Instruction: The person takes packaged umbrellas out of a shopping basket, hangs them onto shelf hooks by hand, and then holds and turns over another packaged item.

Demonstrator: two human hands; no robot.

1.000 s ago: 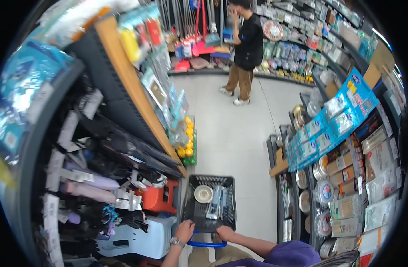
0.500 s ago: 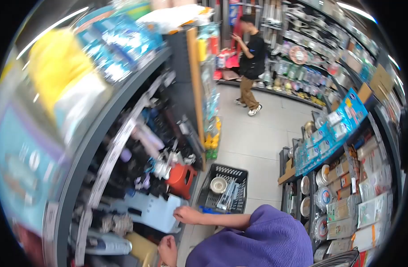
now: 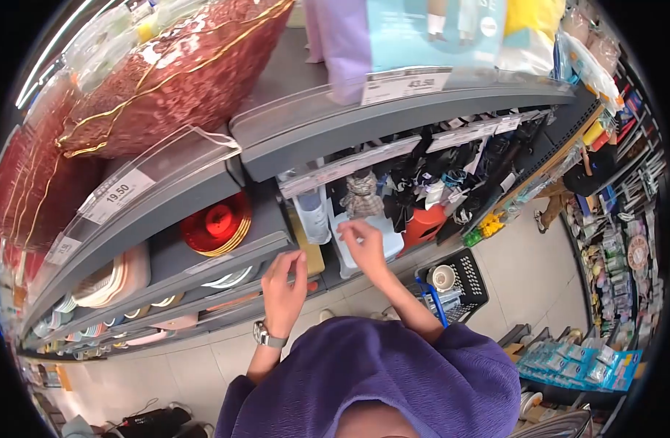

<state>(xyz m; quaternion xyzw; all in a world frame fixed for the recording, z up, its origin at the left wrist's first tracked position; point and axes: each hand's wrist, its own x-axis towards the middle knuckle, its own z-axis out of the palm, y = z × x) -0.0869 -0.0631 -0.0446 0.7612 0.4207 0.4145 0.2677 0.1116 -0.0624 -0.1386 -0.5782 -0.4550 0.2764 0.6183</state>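
Note:
My left hand (image 3: 282, 286), with a silver watch (image 3: 268, 336) on its wrist, is raised before the shelf. Its fingers are loosely bent and apart from the thumb, and nothing shows in them. To its right, my right hand (image 3: 364, 247) hovers in front of a pale blue plastic stool (image 3: 347, 264), fingers half curled with gaps between them, apparently holding nothing; I cannot tell whether it touches the stool. Around it are a clear packaged item (image 3: 314, 219), a grey patterned fabric item (image 3: 361, 196) and a red plastic stool (image 3: 422, 229).
A black basket (image 3: 477, 292) with a white bowl (image 3: 442, 278) stands on the floor at right. Red round plates (image 3: 219, 226) and stacked basins (image 3: 112, 281) fill the left shelves. Red cushions (image 3: 181, 80) lie above. A person in dark clothes (image 3: 592, 169) stands farther along the aisle.
My view has swung left toward the shelf, so the basket and the person now appear farther right. Both hands are higher in view, and the right hand's fingers are more spread.

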